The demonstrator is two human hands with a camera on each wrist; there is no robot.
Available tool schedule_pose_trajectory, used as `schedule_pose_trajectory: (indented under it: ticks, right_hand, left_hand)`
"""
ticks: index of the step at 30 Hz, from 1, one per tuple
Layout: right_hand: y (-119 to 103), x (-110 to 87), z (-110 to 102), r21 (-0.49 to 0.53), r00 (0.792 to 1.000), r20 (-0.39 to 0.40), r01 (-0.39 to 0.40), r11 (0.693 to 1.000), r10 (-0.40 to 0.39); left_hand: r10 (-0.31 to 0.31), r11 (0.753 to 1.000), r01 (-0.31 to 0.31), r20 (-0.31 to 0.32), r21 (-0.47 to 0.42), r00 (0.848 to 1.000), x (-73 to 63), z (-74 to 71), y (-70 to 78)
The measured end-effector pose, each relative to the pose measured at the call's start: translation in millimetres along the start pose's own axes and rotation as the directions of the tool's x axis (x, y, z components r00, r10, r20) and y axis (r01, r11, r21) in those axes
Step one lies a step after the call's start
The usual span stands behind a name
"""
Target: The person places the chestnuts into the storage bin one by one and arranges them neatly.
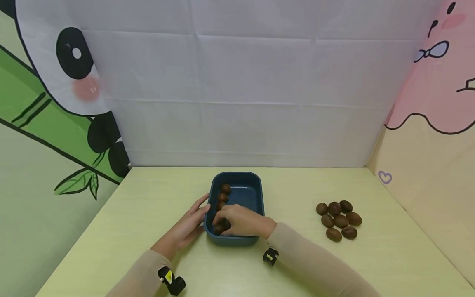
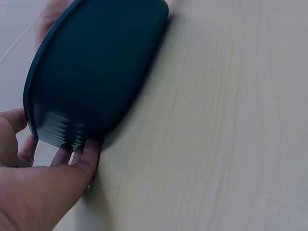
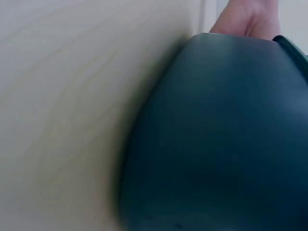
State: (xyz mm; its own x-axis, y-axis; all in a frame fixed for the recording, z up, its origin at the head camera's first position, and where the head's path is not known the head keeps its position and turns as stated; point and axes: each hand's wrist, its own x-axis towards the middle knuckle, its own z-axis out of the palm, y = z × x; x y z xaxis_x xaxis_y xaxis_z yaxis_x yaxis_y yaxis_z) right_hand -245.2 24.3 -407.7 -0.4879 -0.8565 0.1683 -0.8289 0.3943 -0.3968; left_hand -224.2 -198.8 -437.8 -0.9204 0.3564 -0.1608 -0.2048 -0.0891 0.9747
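Observation:
My left hand [image 1: 188,227] rests against the left outer wall of a dark blue rectangular box [image 1: 243,241], its fingertips touching the side. In the left wrist view, its fingers [image 2: 89,153] press on the box's ribbed wall. My right hand [image 1: 241,220] reaches down inside the box, its fingers curled round a brown oval nut-like thing [image 1: 219,229] near the front left corner. A row of similar brown ones [image 1: 225,189] lies along the left inner wall. From the right wrist, the box's outer side [image 3: 216,134] hides my right hand's fingers.
On the right of the pale wood-grain table [image 1: 289,189] lies a loose cluster of several brown oval things [image 1: 340,221]. A white cloth backdrop [image 1: 252,103] stands behind, with cartoon-printed walls on both sides. Each wrist wears a small black camera [image 1: 271,256].

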Motion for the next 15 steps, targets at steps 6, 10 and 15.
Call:
schedule_pose_trajectory:
  ticks: [6,10,15]
  right_hand:
    - [-0.8,2.4,4.5,0.026,1.000,-0.009,-0.010,1.000,0.011]
    - [-2.1,3.3,4.2,0.044,0.999,-0.014,-0.030,0.999,0.031]
    - [-3.3,2.1,1.5,0.060,1.000,-0.006,-0.028,0.998,0.029]
  left_hand:
    - [-0.008,1.000,0.008,-0.015,0.002,1.000,-0.1,-0.4,-0.1]
    - [-0.007,1.000,0.008,-0.024,0.008,1.000,0.2,-0.5,0.0]
    - [-0.012,1.000,0.012,-0.028,0.008,1.000,0.6,0.1,-0.7]
